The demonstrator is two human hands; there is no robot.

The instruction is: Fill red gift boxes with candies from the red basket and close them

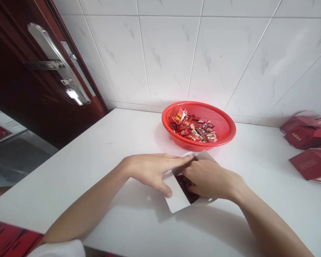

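A small open cardboard box (177, 200) stands on the white table, pale flaps folded outward. Dark red wrapped candies (186, 182) show in its opening. My left hand (152, 170) steadies the box from the left, its thumb on the near flap and its fingers reaching along the far edge. Into the opening goes my right hand (207, 177), with curled fingers; the fingertips are hidden, so what they hold, if anything, does not show. Just behind the box sits a red plastic basket (227, 137) with a heap of wrapped candies (194, 130) in it.
Folded red boxes (310, 166) stand at the table's right side. A white tiled wall (168, 53) closes off the back. To the left is a dark wooden door (13, 71) with a silver handle and keys. Red boxes (10, 237) lie below the near left edge.
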